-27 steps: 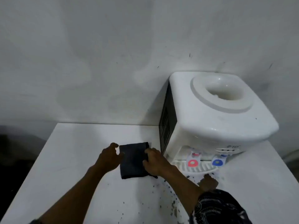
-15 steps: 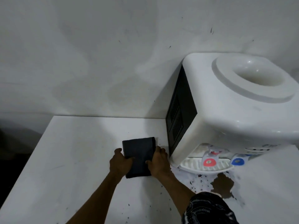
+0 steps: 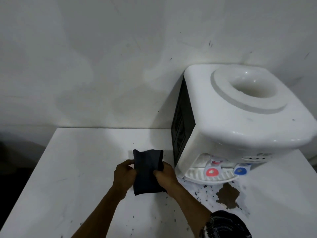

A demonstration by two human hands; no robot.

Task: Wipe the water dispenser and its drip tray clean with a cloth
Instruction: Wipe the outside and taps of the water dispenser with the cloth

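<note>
Left hand (image 3: 124,176) and right hand (image 3: 165,174) each gripped a side of the cloth (image 3: 147,169), fingertips partly hidden. Cloth dark, folded, over the bench (image 3: 77,169), just left of the white water dispenser (image 3: 240,126), its right side cut off. Drip tray (image 3: 197,175) white, slatted.

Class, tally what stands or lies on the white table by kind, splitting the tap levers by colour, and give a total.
Water dispenser: 1
Drip tray: 1
Cloth: 1
Red tap lever: 1
Blue tap lever: 1
Total: 5
</note>
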